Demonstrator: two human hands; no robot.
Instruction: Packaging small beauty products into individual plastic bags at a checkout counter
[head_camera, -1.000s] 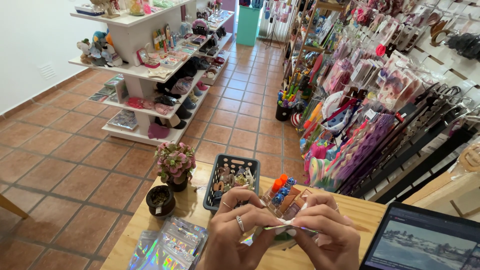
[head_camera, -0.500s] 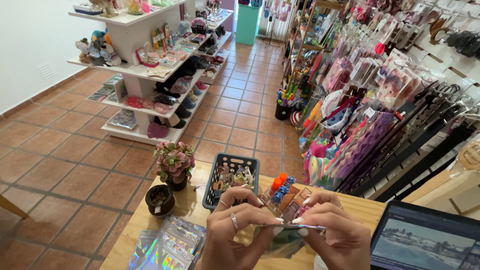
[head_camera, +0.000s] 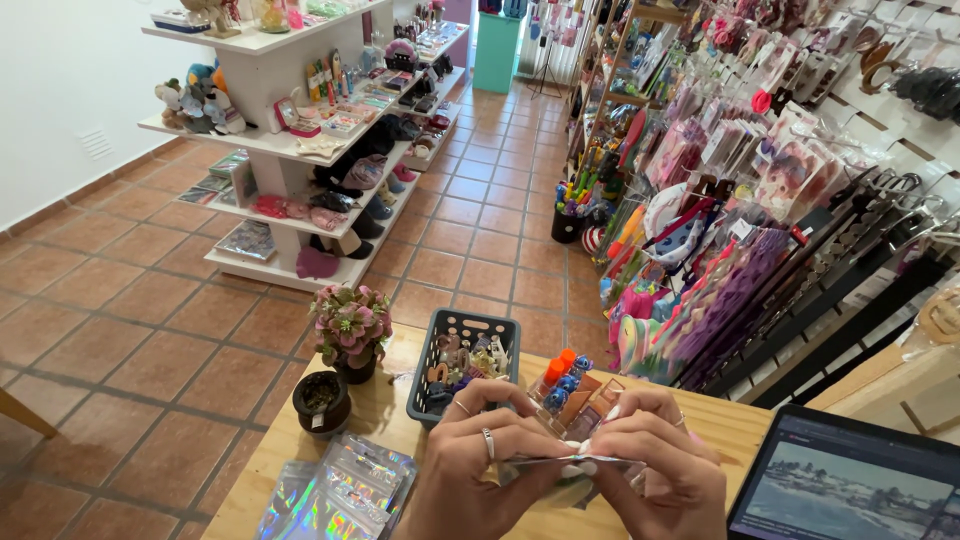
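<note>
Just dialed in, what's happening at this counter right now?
A person at a wooden table in a gift shop pinches a small flat shiny packet between both hands, left hand and right hand, fingertips at its top edge. Holographic pouches lie to the left, a dark basket of trinkets just beyond, and a laptop on the right.

The surface (head_camera: 400, 440) is pale, matt wood. The packets (head_camera: 335, 495) look like glossy, iridescent plastic foil. The basket (head_camera: 465, 340) is dark, matt plastic. The floor (head_camera: 150, 300) is rough terracotta tile. The ring (head_camera: 488, 443) seems metal.
</note>
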